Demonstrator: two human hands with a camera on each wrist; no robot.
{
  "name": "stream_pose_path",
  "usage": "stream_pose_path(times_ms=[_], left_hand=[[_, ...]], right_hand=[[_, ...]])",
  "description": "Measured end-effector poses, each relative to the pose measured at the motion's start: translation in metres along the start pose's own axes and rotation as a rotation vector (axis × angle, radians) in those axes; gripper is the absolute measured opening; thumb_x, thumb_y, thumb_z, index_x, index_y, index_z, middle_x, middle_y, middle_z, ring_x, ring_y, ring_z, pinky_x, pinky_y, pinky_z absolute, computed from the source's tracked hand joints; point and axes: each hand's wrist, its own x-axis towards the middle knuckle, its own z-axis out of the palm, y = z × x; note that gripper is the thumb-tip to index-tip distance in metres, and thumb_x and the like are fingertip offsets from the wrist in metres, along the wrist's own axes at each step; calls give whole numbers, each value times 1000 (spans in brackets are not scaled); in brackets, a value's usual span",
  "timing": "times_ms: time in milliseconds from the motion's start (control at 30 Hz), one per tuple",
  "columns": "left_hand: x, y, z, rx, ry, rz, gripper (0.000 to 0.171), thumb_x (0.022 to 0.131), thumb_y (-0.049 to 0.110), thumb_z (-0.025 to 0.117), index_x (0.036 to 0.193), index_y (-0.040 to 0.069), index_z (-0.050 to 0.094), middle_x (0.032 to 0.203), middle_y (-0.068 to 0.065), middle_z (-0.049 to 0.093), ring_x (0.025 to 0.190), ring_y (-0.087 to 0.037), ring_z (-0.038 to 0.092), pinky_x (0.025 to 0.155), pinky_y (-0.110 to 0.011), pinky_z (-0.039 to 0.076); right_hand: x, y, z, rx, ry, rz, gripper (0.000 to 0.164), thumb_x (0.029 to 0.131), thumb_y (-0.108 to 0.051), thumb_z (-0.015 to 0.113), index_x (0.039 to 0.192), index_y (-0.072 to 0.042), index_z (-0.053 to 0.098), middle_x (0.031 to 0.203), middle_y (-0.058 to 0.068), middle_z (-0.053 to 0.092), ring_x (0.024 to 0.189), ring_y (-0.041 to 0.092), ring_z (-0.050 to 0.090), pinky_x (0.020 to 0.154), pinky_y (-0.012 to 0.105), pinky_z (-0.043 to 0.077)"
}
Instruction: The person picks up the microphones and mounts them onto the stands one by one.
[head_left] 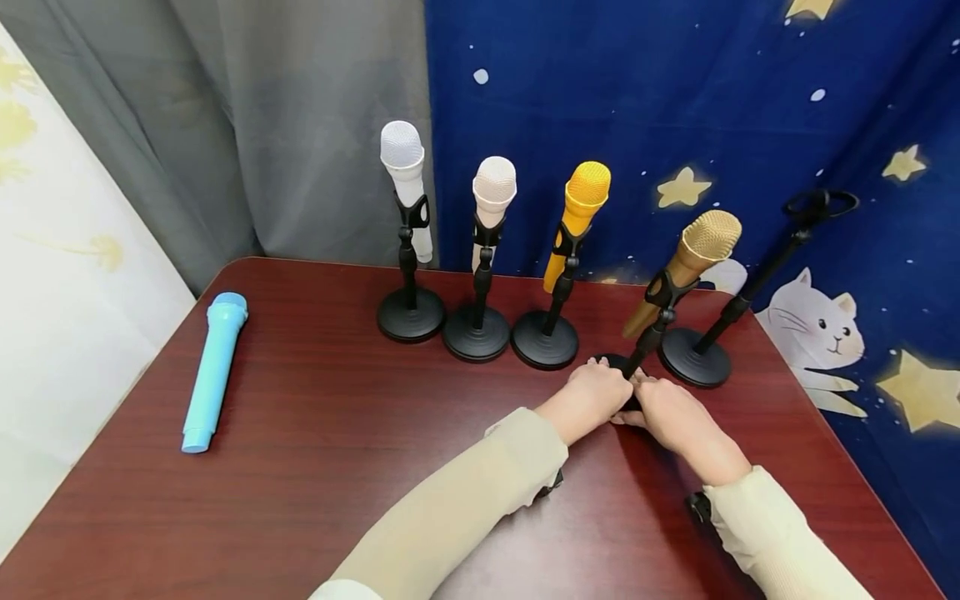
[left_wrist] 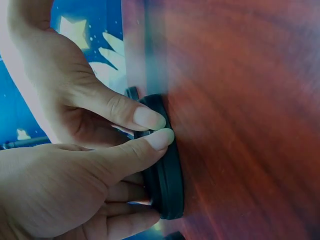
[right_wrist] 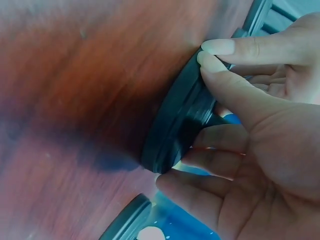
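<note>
Both hands hold the round black base (left_wrist: 172,185) of a microphone stand (head_left: 651,335) near the table's back right. A gold microphone (head_left: 711,239) leans in that stand's clip. My left hand (head_left: 591,395) grips the base's left side, and my right hand (head_left: 678,418) grips its right side. The wrist views show the two thumbs side by side on the base's near rim, with fingers spread round its sides. Most of the base is covered by the hands in the head view; in the right wrist view its edge (right_wrist: 170,122) meets or nearly meets the tabletop.
Left of the hands stand a white microphone (head_left: 405,158), a pale pink one (head_left: 493,187) and a yellow one (head_left: 587,192), each on a black stand. Behind on the right is a bare stand (head_left: 696,357). A light blue microphone (head_left: 213,375) lies at the table's left.
</note>
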Motion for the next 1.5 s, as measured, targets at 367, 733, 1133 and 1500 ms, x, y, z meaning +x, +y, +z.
stream_pose_path(times_ms=[367,733,1133,1500], left_hand=[[26,-19,-8,-57,9,13,32,100,28,64,131,27,68,143,5,62,141,-16,50,109,-33,50],[44,-34,-9,-109,-16,-17,42,100,28,64,142,25,60,153,-2,53,144,-22,48,108,-37,51],[53,-40,-11,-144,-84,-52,43,105,28,55,147,24,54,161,-4,42,149,-22,41,110,-40,50],[53,-49,2,-177,-107,-39,62,107,27,49,161,9,24,171,-7,17,159,-21,17,127,-32,25]], right_hand=[[28,19,-4,28,7,-4,49,82,-32,82,112,4,66,87,20,74,77,35,72,71,49,58],[52,26,-4,-2,-40,34,41,83,-31,81,101,2,66,83,22,71,78,38,71,72,51,58],[69,34,0,1,-93,59,44,85,-32,79,109,3,68,99,27,73,93,41,71,82,53,57],[70,37,4,16,-137,124,63,93,-33,72,140,7,55,144,31,53,118,48,64,101,58,51]])
